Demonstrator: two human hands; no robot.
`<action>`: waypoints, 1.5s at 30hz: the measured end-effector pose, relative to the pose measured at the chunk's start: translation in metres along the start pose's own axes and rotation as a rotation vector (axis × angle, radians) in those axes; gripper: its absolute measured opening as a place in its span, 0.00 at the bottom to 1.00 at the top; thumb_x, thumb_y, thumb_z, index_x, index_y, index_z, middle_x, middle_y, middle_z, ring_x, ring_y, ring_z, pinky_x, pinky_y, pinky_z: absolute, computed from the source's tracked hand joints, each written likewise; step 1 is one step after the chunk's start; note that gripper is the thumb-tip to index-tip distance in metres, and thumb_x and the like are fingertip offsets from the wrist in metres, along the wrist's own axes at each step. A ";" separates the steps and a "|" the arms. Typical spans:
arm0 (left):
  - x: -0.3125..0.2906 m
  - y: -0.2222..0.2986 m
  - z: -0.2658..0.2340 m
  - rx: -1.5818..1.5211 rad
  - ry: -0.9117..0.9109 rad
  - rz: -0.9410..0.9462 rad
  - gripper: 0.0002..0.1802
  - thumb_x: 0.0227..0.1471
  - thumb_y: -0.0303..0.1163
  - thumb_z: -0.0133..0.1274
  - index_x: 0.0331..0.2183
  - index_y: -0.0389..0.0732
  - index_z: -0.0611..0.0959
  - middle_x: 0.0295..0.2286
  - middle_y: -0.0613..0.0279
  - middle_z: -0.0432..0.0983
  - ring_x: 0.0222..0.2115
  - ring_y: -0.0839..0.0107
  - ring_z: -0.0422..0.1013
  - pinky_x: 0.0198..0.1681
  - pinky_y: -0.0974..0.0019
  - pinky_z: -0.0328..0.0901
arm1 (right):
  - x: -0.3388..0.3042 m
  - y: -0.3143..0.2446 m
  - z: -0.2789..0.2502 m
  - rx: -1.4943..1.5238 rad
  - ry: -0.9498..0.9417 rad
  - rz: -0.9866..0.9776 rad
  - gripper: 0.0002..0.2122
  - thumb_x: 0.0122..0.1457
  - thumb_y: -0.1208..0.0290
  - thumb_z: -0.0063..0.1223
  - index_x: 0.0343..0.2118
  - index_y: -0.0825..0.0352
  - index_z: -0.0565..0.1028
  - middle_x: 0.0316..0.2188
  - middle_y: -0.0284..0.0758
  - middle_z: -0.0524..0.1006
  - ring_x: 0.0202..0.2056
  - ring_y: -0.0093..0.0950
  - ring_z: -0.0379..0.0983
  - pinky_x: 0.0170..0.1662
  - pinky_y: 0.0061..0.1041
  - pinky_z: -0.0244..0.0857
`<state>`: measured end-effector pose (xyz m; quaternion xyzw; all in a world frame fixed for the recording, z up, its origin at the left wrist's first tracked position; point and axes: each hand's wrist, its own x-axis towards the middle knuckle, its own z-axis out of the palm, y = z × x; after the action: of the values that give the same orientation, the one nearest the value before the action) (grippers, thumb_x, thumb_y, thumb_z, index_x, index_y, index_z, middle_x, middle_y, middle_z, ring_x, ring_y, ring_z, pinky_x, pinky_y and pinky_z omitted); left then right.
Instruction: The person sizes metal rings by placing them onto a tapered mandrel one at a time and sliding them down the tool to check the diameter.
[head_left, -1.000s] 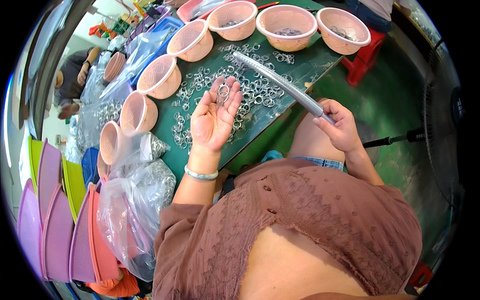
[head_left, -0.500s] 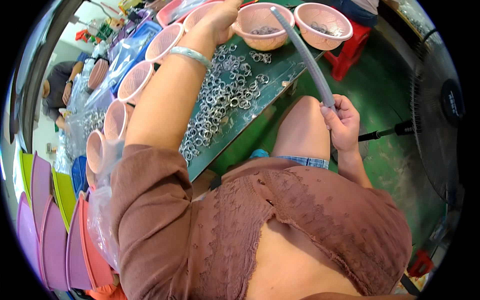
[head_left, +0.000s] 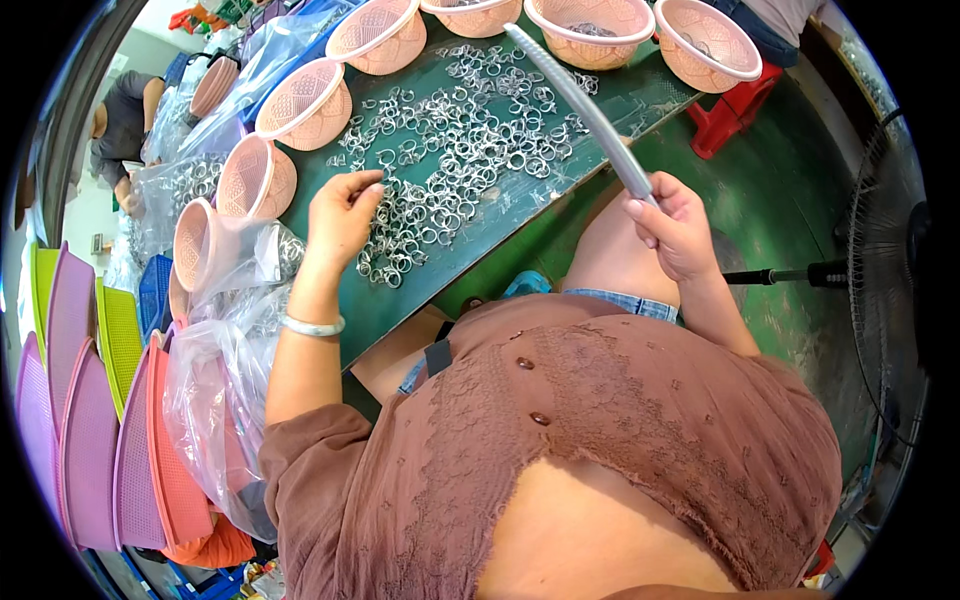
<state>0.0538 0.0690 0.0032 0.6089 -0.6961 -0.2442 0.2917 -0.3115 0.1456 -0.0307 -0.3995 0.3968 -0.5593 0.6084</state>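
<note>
My right hand (head_left: 672, 228) grips the thick end of a grey ring mandrel (head_left: 585, 110), a long tapered stick with marks along it. Its thin end points up and away to the left, and no ring shows on it. Metal rings (head_left: 450, 180) lie loosely spread over the green tabletop (head_left: 480, 225). At the left edge of this spread is my left hand (head_left: 345, 215), with bent fingers and a small gap between thumb and forefinger. Nothing shows in it. A pale bangle (head_left: 312, 326) circles my left wrist.
Pink baskets (head_left: 305, 108) line the table's far and left sides; a far basket (head_left: 590, 35) holds rings. Clear plastic bags (head_left: 225, 400) and stacked purple tubs (head_left: 90, 450) are at left. A red stool (head_left: 735, 115) and black fan (head_left: 885, 270) stand right. Another person's arm (head_left: 150, 100) shows far left.
My left hand has come back from the far baskets to the near left edge of the rings. The mandrel stays in my right hand, shifted slightly. The view has tilted a little.
</note>
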 end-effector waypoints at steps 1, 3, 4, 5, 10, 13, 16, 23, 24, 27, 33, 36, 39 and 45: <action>0.000 0.011 0.006 0.075 0.004 0.066 0.11 0.45 0.29 0.53 0.34 0.39 0.81 0.26 0.60 0.74 0.27 0.73 0.70 0.33 0.72 0.64 | 0.003 0.001 0.006 -0.001 -0.006 0.003 0.08 0.48 0.75 0.56 0.29 0.68 0.69 0.18 0.24 0.66 0.16 0.10 0.57 0.18 0.09 0.49; 0.009 0.030 0.021 0.049 -0.023 0.195 0.12 0.44 0.29 0.54 0.35 0.38 0.80 0.27 0.61 0.72 0.27 0.74 0.67 0.33 0.72 0.62 | 0.007 0.002 0.019 -0.002 -0.015 0.007 0.08 0.48 0.75 0.56 0.29 0.69 0.69 0.18 0.24 0.66 0.16 0.10 0.57 0.18 0.09 0.49; 0.015 0.039 0.025 0.084 -0.048 0.286 0.13 0.44 0.30 0.55 0.36 0.38 0.79 0.28 0.60 0.72 0.29 0.71 0.67 0.34 0.70 0.63 | 0.008 0.000 0.025 -0.001 -0.027 0.005 0.08 0.48 0.75 0.56 0.29 0.69 0.69 0.19 0.24 0.66 0.16 0.11 0.57 0.18 0.09 0.49; 0.019 0.046 0.027 0.118 -0.073 0.377 0.14 0.43 0.30 0.55 0.36 0.38 0.79 0.30 0.59 0.72 0.31 0.68 0.68 0.35 0.69 0.63 | 0.008 -0.001 0.029 -0.017 -0.027 -0.009 0.08 0.48 0.75 0.56 0.29 0.69 0.69 0.19 0.25 0.66 0.16 0.11 0.57 0.18 0.10 0.49; 0.015 0.042 0.031 0.288 -0.403 0.435 0.21 0.44 0.38 0.54 0.42 0.45 0.74 0.45 0.60 0.67 0.46 0.58 0.63 0.50 0.50 0.52 | -0.002 -0.004 0.027 -0.083 -0.014 -0.034 0.08 0.48 0.75 0.56 0.29 0.70 0.69 0.19 0.26 0.67 0.16 0.11 0.58 0.17 0.11 0.51; 0.019 0.024 0.033 0.457 -0.278 0.418 0.26 0.48 0.38 0.49 0.50 0.47 0.67 0.52 0.59 0.61 0.54 0.56 0.55 0.55 0.46 0.47 | -0.004 -0.001 0.020 -0.145 0.001 -0.031 0.08 0.48 0.76 0.56 0.28 0.70 0.69 0.19 0.26 0.67 0.16 0.11 0.57 0.17 0.11 0.51; 0.028 0.015 0.025 0.375 -0.241 0.348 0.24 0.51 0.35 0.46 0.51 0.44 0.66 0.51 0.56 0.61 0.53 0.57 0.56 0.54 0.47 0.48 | -0.004 -0.001 0.025 -0.147 0.026 -0.031 0.07 0.48 0.76 0.56 0.28 0.71 0.69 0.18 0.26 0.66 0.15 0.11 0.57 0.17 0.11 0.51; -0.035 -0.018 -0.008 0.378 -0.037 0.185 0.27 0.45 0.38 0.52 0.48 0.41 0.70 0.49 0.45 0.61 0.51 0.51 0.58 0.52 0.52 0.53 | 0.000 0.002 0.037 -0.242 -0.007 -0.012 0.08 0.48 0.75 0.56 0.28 0.71 0.69 0.18 0.25 0.66 0.16 0.10 0.57 0.17 0.10 0.50; -0.050 -0.015 -0.006 0.378 -0.160 0.088 0.31 0.43 0.44 0.54 0.50 0.46 0.69 0.53 0.44 0.54 0.55 0.50 0.51 0.54 0.44 0.45 | 0.002 0.003 0.040 -0.272 -0.022 0.003 0.08 0.48 0.75 0.56 0.28 0.70 0.69 0.19 0.25 0.66 0.16 0.10 0.57 0.17 0.10 0.50; -0.063 -0.011 0.012 0.435 -0.130 0.065 0.35 0.42 0.50 0.52 0.53 0.51 0.66 0.55 0.43 0.50 0.57 0.46 0.45 0.54 0.38 0.37 | 0.009 0.007 0.051 -0.255 -0.061 0.042 0.08 0.48 0.74 0.57 0.28 0.69 0.69 0.19 0.24 0.66 0.17 0.10 0.57 0.17 0.10 0.50; -0.050 0.006 0.024 0.452 -0.147 0.112 0.39 0.41 0.56 0.52 0.53 0.51 0.65 0.55 0.40 0.46 0.57 0.44 0.42 0.53 0.34 0.34 | 0.017 0.010 0.077 -0.150 -0.129 0.121 0.08 0.49 0.74 0.56 0.29 0.68 0.69 0.20 0.24 0.67 0.18 0.10 0.58 0.19 0.10 0.51; -0.041 0.010 0.030 0.444 -0.076 0.149 0.35 0.42 0.55 0.51 0.51 0.49 0.69 0.54 0.40 0.50 0.56 0.45 0.44 0.52 0.33 0.34 | 0.026 0.011 0.085 -0.097 -0.167 0.167 0.08 0.48 0.75 0.56 0.29 0.68 0.70 0.21 0.25 0.68 0.19 0.11 0.60 0.21 0.10 0.53; -0.033 0.024 0.035 0.509 0.104 0.249 0.24 0.43 0.46 0.54 0.43 0.48 0.76 0.47 0.48 0.62 0.50 0.53 0.57 0.51 0.40 0.43 | 0.036 0.012 0.095 -0.179 -0.150 0.111 0.07 0.46 0.76 0.55 0.29 0.68 0.70 0.21 0.26 0.69 0.20 0.13 0.62 0.23 0.12 0.56; -0.009 0.046 0.059 0.307 0.077 0.572 0.16 0.40 0.38 0.57 0.35 0.46 0.80 0.34 0.61 0.71 0.39 0.64 0.65 0.45 0.56 0.52 | 0.066 0.016 0.102 -0.561 -0.168 0.145 0.06 0.44 0.79 0.52 0.28 0.71 0.72 0.21 0.30 0.72 0.22 0.17 0.66 0.25 0.17 0.61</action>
<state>-0.0187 0.0833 -0.0077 0.4342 -0.8562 -0.0214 0.2792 -0.2067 0.0853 -0.0108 -0.5676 0.5114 -0.3481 0.5433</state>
